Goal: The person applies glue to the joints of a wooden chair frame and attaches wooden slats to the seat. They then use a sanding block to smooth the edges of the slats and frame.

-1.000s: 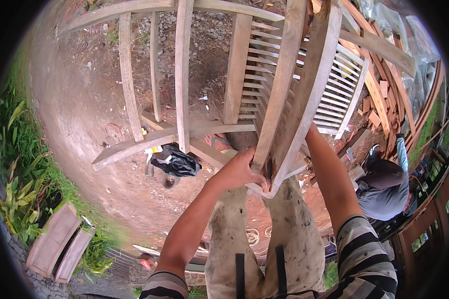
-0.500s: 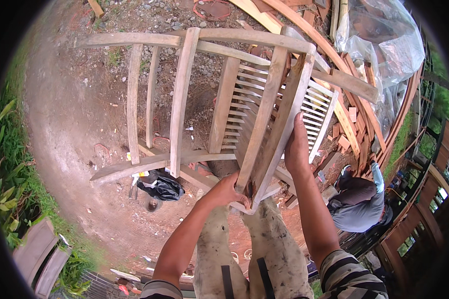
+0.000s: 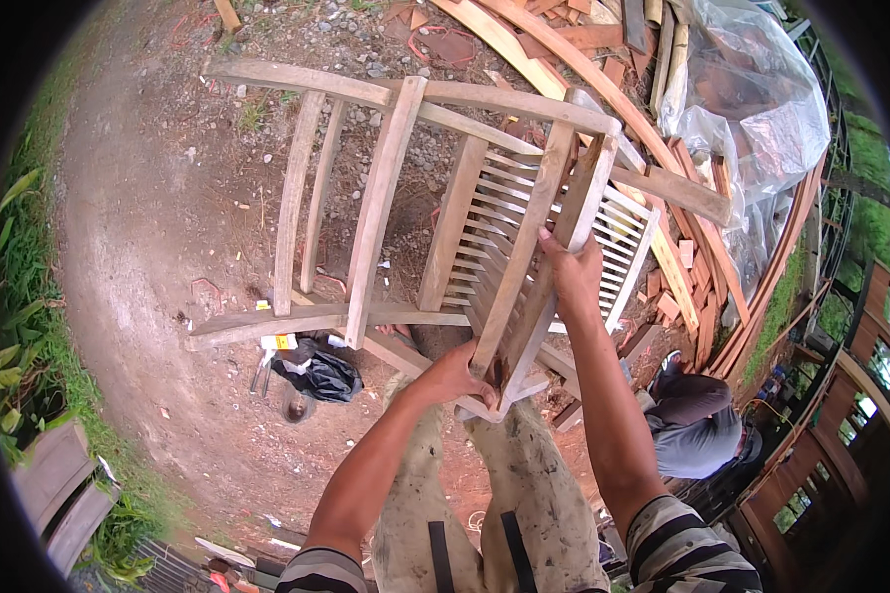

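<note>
A weathered wooden chair frame [image 3: 387, 203] with slatted panels lies tilted on its side in front of me. Its curved legs and crossbars reach out to the left. My left hand [image 3: 462, 374] grips the near lower corner, where two rails meet, close to a dark, damaged-looking spot in the wood. Farther up the same end, my right hand [image 3: 575, 272] is wrapped over the broad rail [image 3: 534, 314], its thumb at the inner side. Pale narrow slats [image 3: 628, 232] show beyond that rail. Part of each hand's grip is hidden behind the wood.
A black plastic bag [image 3: 328, 376] and a yellow-and-white container [image 3: 279, 342] lie on the dirt below the chair. Long boards and offcuts [image 3: 697, 287] are piled at right, beside clear plastic sheeting [image 3: 747, 99]. Another person [image 3: 697, 430] crouches at the lower right.
My right hand has shifted from the rail's outer side to wrap over it. My left hand keeps its corner. The crouching person's outstretched arm no longer shows.
</note>
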Demonstrator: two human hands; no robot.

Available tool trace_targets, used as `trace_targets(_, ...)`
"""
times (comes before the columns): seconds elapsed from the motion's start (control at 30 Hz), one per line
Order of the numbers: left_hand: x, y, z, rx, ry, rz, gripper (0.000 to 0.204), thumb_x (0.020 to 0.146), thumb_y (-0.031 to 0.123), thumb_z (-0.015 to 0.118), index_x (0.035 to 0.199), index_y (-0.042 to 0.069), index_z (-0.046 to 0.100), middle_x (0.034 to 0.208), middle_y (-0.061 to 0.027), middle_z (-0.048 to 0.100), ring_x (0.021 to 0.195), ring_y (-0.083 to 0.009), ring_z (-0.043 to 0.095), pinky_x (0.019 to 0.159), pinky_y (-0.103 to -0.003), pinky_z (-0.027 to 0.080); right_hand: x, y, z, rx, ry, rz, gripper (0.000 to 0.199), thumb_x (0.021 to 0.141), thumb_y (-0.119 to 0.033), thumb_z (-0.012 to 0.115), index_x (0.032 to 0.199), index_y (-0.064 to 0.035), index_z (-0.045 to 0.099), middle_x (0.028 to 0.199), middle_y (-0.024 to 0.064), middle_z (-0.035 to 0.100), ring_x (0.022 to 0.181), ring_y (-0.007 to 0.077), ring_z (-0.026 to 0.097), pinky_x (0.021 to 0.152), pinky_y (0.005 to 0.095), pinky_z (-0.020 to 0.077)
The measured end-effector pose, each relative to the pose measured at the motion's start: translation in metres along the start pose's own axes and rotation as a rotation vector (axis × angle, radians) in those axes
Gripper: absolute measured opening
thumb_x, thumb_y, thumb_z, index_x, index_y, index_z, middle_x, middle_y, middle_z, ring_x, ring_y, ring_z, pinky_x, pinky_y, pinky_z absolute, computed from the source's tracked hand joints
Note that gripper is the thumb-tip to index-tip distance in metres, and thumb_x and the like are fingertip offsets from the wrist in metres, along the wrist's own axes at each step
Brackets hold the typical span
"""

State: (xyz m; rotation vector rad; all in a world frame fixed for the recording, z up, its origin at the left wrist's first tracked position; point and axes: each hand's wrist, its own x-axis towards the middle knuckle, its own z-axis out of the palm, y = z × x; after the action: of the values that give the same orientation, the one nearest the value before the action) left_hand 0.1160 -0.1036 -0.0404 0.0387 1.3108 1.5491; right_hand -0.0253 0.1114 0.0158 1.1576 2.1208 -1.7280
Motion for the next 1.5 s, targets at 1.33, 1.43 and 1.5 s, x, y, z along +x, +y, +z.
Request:
trace_targets(1.33,-0.016,-0.007,-0.004,0.238,-0.049,-0.053,0.108,0.084,0.035,0.072,0.166,0.004,0.009,0.149,-0.0379,0.05,0.139,-0.0469,0.052,0.119,-0.045,0.04,0.17,0.015,0.142,-2.232,-0.609,-0.551,0.039,0.097,-0.015,0.071,0.135,-0.0081,0.072,0.144,0.0145,0.067,0.136,0.0375,0.061,0.103,0.0569,0.0529)
trace_targets(1.43,-0.011,-0.008,-0.002,0.209,-0.04,-0.007,0.103,0.083,0.033,0.072,0.164,0.005,0.014,0.126,-0.0351,0.065,0.123,-0.0505,0.062,0.112,-0.048,0.044,0.207,0.042,0.138,-2.236,-0.653,-0.544,0.033,0.099,-0.016,0.068,0.13,-0.0097,0.076,0.137,0.012,0.072,0.129,0.0391,0.067,0.093,0.0613,0.0573)
trace_targets(1.5,-0.012,-0.015,-0.001,0.202,-0.027,-0.011,0.102,0.082,0.031,0.072,0.163,0.004,0.016,0.113,-0.0333,0.07,0.113,-0.0503,0.067,0.105,-0.051,0.048,0.205,0.042,0.148,-2.291,-0.577,-0.588,0.031,0.101,-0.017,0.064,0.128,-0.0102,0.077,0.135,0.0108,0.073,0.126,0.0381,0.068,0.09,0.0604,0.0583)
